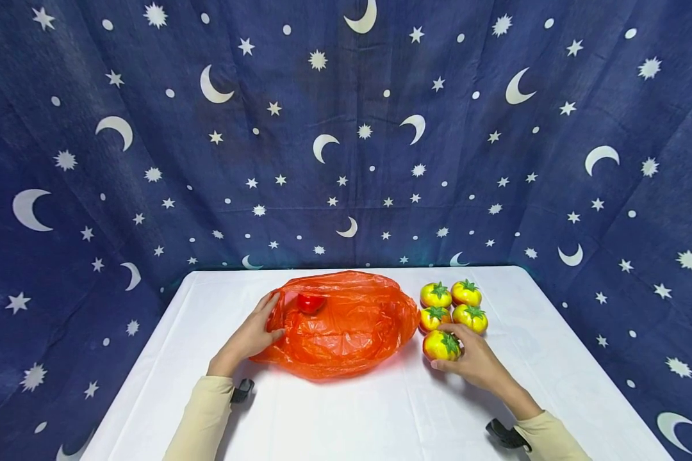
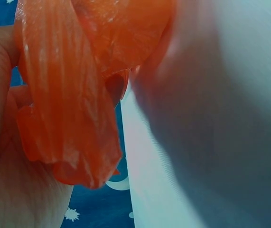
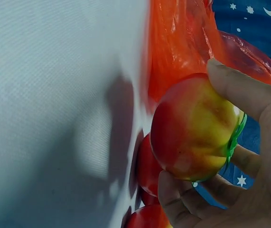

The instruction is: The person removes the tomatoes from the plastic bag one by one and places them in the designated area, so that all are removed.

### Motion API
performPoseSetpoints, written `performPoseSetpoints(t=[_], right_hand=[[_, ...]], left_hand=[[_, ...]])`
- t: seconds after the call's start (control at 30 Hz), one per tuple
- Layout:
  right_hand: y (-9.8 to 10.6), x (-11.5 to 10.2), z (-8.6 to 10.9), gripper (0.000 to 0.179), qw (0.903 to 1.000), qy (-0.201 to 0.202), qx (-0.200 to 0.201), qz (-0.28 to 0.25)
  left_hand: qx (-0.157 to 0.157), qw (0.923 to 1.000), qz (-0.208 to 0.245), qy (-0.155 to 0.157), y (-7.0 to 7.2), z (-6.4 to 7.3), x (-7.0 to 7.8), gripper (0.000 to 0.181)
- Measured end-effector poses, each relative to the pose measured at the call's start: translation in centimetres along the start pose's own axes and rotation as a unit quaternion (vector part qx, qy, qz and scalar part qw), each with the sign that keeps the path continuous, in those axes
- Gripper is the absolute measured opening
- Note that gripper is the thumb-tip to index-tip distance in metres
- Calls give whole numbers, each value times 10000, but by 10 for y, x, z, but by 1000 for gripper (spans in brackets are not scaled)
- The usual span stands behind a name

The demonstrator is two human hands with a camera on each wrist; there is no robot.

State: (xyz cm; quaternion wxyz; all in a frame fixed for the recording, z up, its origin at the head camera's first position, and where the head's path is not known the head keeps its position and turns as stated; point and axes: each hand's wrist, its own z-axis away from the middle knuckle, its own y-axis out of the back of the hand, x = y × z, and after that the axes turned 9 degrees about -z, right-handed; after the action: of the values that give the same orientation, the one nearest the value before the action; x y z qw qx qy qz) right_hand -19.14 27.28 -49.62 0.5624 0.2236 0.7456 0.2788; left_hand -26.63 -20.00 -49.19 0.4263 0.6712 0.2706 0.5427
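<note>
An orange-red plastic bag (image 1: 346, 349) lies on its side, its mouth spread open to the left. My left hand (image 1: 256, 330) grips that edge, thumb in front and fingers at the back; in the left wrist view a loose flap of the bag (image 2: 69, 118) hangs over the palm and hides part of the fingers. A red tomato (image 1: 310, 303) shows just inside the mouth. With thumb and fingertips my right hand (image 1: 473, 358) holds a yellow-and-red tomato (image 3: 192, 128) with a green leafy top, close over the table.
Several more yellow-red tomatoes (image 1: 466, 293) stand grouped right of the bag, behind the held one. A white cloth covers the table (image 1: 334, 422). Behind it hangs a dark blue curtain (image 1: 346, 83) with moons and stars. Each wrist wears a black strap (image 1: 506, 435).
</note>
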Motion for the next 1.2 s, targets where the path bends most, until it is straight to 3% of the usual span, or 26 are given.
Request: performPoseSetpoints(t=[0.77, 1.2], right_hand=[[-7, 6, 2, 72, 9993, -5, -203, 307], [6, 1, -2, 61, 9973, 628, 127, 354]], left_hand=[[-9, 9999, 139, -8, -1, 4, 0, 87], [-31, 9999, 127, 87, 0, 6, 1, 86]])
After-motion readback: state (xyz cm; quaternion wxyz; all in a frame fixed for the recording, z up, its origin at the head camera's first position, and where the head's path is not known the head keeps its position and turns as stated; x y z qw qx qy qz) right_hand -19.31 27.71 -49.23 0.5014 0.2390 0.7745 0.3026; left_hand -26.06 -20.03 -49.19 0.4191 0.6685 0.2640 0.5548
